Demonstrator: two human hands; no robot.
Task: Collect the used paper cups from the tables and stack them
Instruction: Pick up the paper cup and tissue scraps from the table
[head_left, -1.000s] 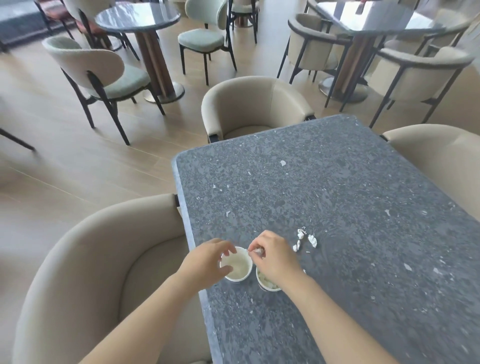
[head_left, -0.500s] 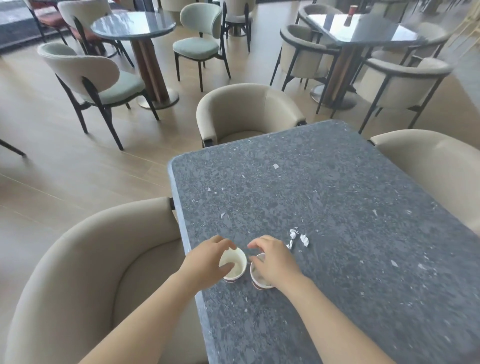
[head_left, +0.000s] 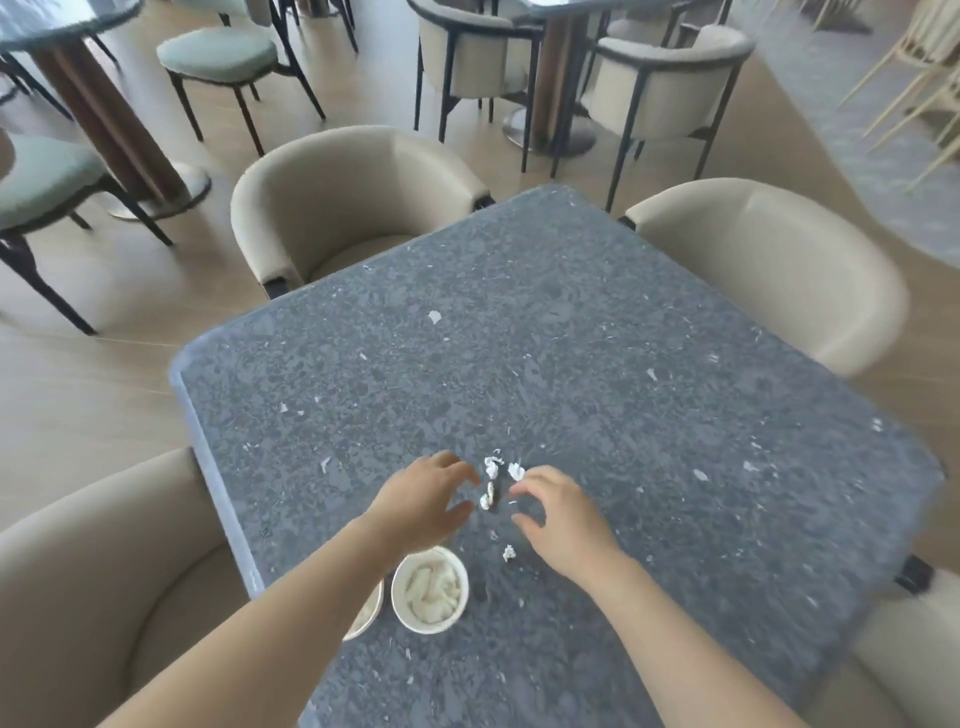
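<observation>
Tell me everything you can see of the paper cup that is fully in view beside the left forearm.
The paper cup is white with a round rim and stands upright on the dark speckled table, on the person's side. Crumpled white paper lies inside it. A second cup, half hidden under the left forearm, stands close at its left; whether they touch is unclear. Neither hand touches it: the left hand and the right hand hover farther out, over small paper scraps.

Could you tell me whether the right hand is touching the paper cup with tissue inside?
Apart. The head view shows bare tabletop and a small paper scrap between the right hand and the paper cup.
</observation>
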